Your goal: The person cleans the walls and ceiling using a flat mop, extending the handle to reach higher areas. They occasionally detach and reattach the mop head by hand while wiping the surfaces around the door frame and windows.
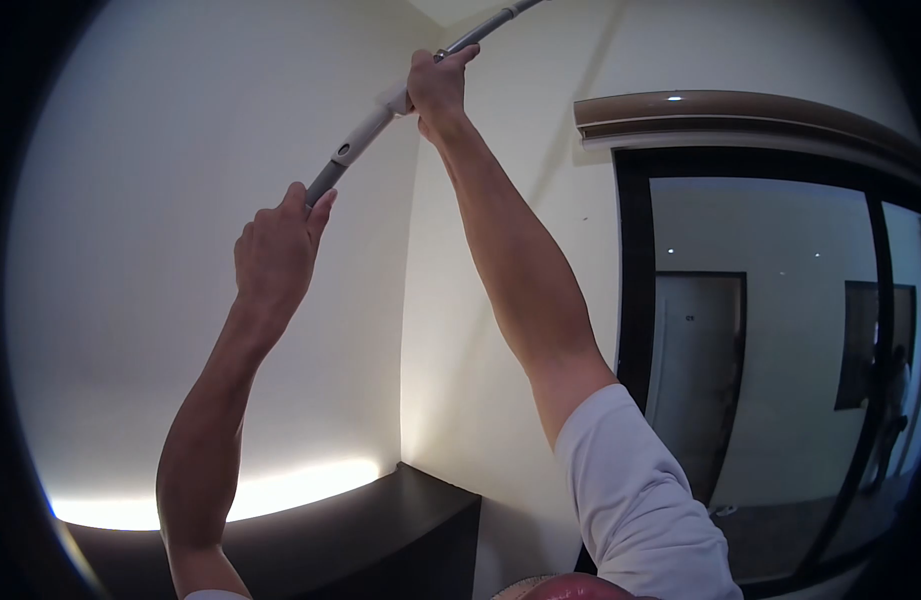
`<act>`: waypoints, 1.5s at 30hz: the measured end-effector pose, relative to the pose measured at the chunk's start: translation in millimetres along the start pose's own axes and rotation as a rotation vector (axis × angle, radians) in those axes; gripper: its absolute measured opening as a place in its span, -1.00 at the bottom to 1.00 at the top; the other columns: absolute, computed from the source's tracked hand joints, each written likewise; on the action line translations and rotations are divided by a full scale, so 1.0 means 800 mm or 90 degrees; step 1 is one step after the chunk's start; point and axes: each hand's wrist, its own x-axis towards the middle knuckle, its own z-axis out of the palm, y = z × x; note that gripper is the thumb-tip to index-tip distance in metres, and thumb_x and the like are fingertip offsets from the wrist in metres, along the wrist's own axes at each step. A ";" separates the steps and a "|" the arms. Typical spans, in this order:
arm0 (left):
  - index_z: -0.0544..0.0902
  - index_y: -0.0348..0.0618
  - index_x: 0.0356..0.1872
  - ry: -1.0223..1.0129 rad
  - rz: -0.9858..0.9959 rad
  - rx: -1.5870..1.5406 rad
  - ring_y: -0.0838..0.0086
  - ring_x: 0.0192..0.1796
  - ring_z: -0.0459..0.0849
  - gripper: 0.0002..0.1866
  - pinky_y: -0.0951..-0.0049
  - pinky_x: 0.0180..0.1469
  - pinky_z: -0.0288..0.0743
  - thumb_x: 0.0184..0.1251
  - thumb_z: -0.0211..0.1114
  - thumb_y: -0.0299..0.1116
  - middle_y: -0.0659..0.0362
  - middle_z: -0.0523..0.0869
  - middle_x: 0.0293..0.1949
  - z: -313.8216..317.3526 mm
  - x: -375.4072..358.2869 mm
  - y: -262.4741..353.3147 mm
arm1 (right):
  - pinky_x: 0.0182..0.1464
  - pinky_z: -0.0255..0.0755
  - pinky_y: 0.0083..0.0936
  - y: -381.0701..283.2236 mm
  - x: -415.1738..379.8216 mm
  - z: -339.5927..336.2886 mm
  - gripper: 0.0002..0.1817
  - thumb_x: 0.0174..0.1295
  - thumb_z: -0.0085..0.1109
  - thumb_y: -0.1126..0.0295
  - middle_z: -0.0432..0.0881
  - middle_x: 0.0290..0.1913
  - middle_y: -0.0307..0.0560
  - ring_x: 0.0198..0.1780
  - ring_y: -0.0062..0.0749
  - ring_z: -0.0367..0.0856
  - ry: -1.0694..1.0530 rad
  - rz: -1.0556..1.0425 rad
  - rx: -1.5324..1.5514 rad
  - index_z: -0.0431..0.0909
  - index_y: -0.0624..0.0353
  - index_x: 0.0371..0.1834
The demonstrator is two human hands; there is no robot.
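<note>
A long grey and white pole (365,135) slants from the middle left up to the top edge, where its far end leaves the view. Around its lower grey section my left hand (277,245) is closed, thumb along the shaft. Higher up, my right hand (440,88) grips the same pole just above a white joint, with its thumb stretched along the tube. Both arms are raised overhead. What sits on the pole's upper end is out of view.
Pale walls (210,130) meet in a corner behind the pole. Below is a dark ledge (370,515) with a glowing light strip (310,490) behind it. On the right stand a black-framed glass door (780,380) and a brown blind housing (740,110) above it.
</note>
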 end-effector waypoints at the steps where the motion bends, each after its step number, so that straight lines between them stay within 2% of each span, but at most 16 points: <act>1: 0.45 -0.14 -0.27 0.000 -0.001 0.000 0.03 -0.58 0.66 -0.49 0.01 -0.51 0.50 0.68 -0.01 0.14 0.07 0.57 -0.69 0.004 0.000 -0.003 | -0.53 0.66 -0.26 0.004 0.000 0.002 0.09 0.32 -0.05 0.36 0.52 -0.14 0.07 -0.36 -0.28 0.58 -0.005 0.014 -0.014 -0.75 0.26 0.62; 4: 0.48 -0.15 -0.24 0.006 0.009 0.017 0.00 -0.54 0.70 -0.49 -0.01 -0.48 0.54 0.67 -0.01 0.15 0.06 0.60 -0.66 0.011 0.002 -0.015 | -0.55 0.65 -0.25 0.031 0.012 0.014 0.10 0.32 -0.05 0.36 0.52 -0.15 0.06 -0.36 -0.28 0.58 -0.009 0.027 -0.030 -0.77 0.24 0.62; 6: 0.48 -0.14 -0.26 -0.059 -0.020 0.013 0.04 -0.53 0.73 -0.51 0.01 -0.46 0.58 0.69 -0.01 0.11 0.10 0.63 -0.65 0.015 0.007 -0.016 | -0.56 0.65 -0.25 0.047 0.016 0.017 0.11 0.32 -0.05 0.35 0.52 -0.16 0.06 -0.37 -0.28 0.58 0.003 0.034 -0.036 -0.77 0.23 0.62; 13: 0.48 -0.15 -0.24 -0.144 -0.048 0.016 0.00 -0.51 0.73 -0.50 -0.02 -0.45 0.58 0.69 -0.04 0.12 0.08 0.64 -0.64 0.058 0.042 -0.045 | -0.54 0.68 -0.22 0.118 0.042 0.032 0.11 0.32 -0.05 0.35 0.54 -0.19 0.05 -0.33 -0.26 0.60 -0.009 0.088 -0.034 -0.78 0.24 0.61; 15: 0.47 -0.15 -0.25 -0.125 -0.041 0.036 -0.03 -0.48 0.74 -0.49 -0.04 -0.43 0.58 0.69 -0.04 0.13 0.06 0.65 -0.63 0.066 0.043 -0.054 | -0.53 0.68 -0.23 0.134 0.044 0.039 0.11 0.33 -0.05 0.35 0.54 -0.20 0.04 -0.33 -0.27 0.60 -0.021 0.096 -0.021 -0.78 0.24 0.61; 17: 0.47 -0.15 -0.25 -0.141 -0.056 0.043 -0.05 -0.46 0.75 -0.49 -0.05 -0.42 0.58 0.69 -0.04 0.13 0.05 0.65 -0.62 0.074 0.052 -0.062 | -0.54 0.46 -0.37 0.150 0.048 0.049 0.13 0.30 -0.03 0.39 0.45 -0.36 -0.09 -0.53 -0.42 0.42 -0.012 0.092 0.019 -0.80 0.26 0.60; 18: 0.46 -0.15 -0.26 -0.156 -0.072 0.048 -0.06 -0.45 0.75 -0.49 -0.07 -0.41 0.57 0.69 -0.04 0.14 0.04 0.66 -0.62 0.074 0.051 -0.062 | -0.54 0.46 -0.37 0.152 0.047 0.052 0.13 0.30 -0.03 0.39 0.45 -0.36 -0.09 -0.53 -0.42 0.42 -0.015 0.098 0.029 -0.80 0.26 0.60; 24: 0.45 -0.15 -0.26 -0.162 -0.099 0.067 -0.09 -0.42 0.75 -0.49 -0.08 -0.38 0.58 0.69 -0.04 0.13 0.01 0.66 -0.60 0.098 0.057 -0.094 | -0.55 0.47 -0.35 0.205 0.052 0.083 0.12 0.32 -0.03 0.38 0.47 -0.34 -0.06 -0.52 -0.41 0.46 -0.040 0.128 0.043 -0.81 0.24 0.60; 26: 0.45 -0.16 -0.26 -0.157 -0.105 0.085 -0.11 -0.41 0.75 -0.48 -0.10 -0.36 0.58 0.69 -0.04 0.14 0.00 0.66 -0.58 0.096 0.060 -0.095 | -0.57 0.68 -0.27 0.215 0.057 0.092 0.10 0.38 -0.06 0.37 0.58 -0.23 0.07 -0.36 -0.27 0.64 -0.059 0.126 0.042 -0.84 0.28 0.57; 30: 0.45 -0.16 -0.25 -0.161 -0.137 0.095 -0.13 -0.35 0.75 -0.48 -0.13 -0.29 0.58 0.68 -0.03 0.15 -0.01 0.68 -0.54 0.098 0.059 -0.102 | -0.60 0.64 -0.28 0.224 0.051 0.105 0.09 0.37 -0.05 0.37 0.61 -0.30 0.07 -0.44 -0.27 0.64 -0.069 0.112 0.097 -0.82 0.28 0.58; 32: 0.46 -0.16 -0.25 -0.157 -0.140 0.116 -0.13 -0.35 0.75 -0.48 -0.14 -0.29 0.58 0.68 -0.04 0.15 -0.01 0.69 -0.54 0.103 0.062 -0.107 | -0.48 0.59 -0.29 0.226 0.053 0.105 0.12 0.35 -0.01 0.35 0.55 -0.22 0.06 -0.45 -0.32 0.56 -0.097 0.158 0.107 -0.79 0.27 0.60; 36: 0.46 -0.15 -0.23 -0.140 -0.151 0.119 -0.13 -0.34 0.75 -0.48 -0.15 -0.28 0.58 0.68 -0.04 0.15 -0.02 0.70 -0.52 0.103 0.057 -0.107 | -0.46 0.62 -0.29 0.237 0.053 0.119 0.11 0.36 -0.02 0.35 0.56 -0.21 0.07 -0.43 -0.31 0.58 -0.067 0.108 0.127 -0.78 0.27 0.61; 42: 0.46 -0.14 -0.21 -0.113 -0.135 0.203 -0.14 -0.33 0.75 -0.50 -0.16 -0.27 0.58 0.68 -0.05 0.15 -0.03 0.70 -0.52 0.093 0.049 -0.103 | -0.50 0.60 -0.29 0.238 0.049 0.122 0.10 0.37 -0.01 0.36 0.57 -0.26 0.06 -0.45 -0.34 0.57 -0.116 0.171 0.180 -0.77 0.28 0.61; 44: 0.45 -0.13 -0.20 -0.119 -0.156 0.225 -0.15 -0.32 0.76 -0.50 -0.16 -0.27 0.58 0.68 -0.05 0.15 -0.04 0.71 -0.52 0.090 0.050 -0.096 | -0.65 0.59 -0.29 0.248 0.052 0.135 0.11 0.32 -0.02 0.38 0.64 -0.28 0.10 -0.44 -0.27 0.67 -0.097 0.170 0.175 -0.76 0.28 0.60; 45: 0.45 -0.13 -0.20 -0.123 -0.177 0.238 -0.16 -0.32 0.76 -0.50 -0.17 -0.26 0.58 0.68 -0.04 0.15 -0.04 0.71 -0.52 0.085 0.048 -0.088 | -0.65 0.59 -0.29 0.247 0.052 0.137 0.11 0.32 -0.02 0.38 0.64 -0.28 0.10 -0.44 -0.27 0.67 -0.108 0.172 0.193 -0.76 0.28 0.60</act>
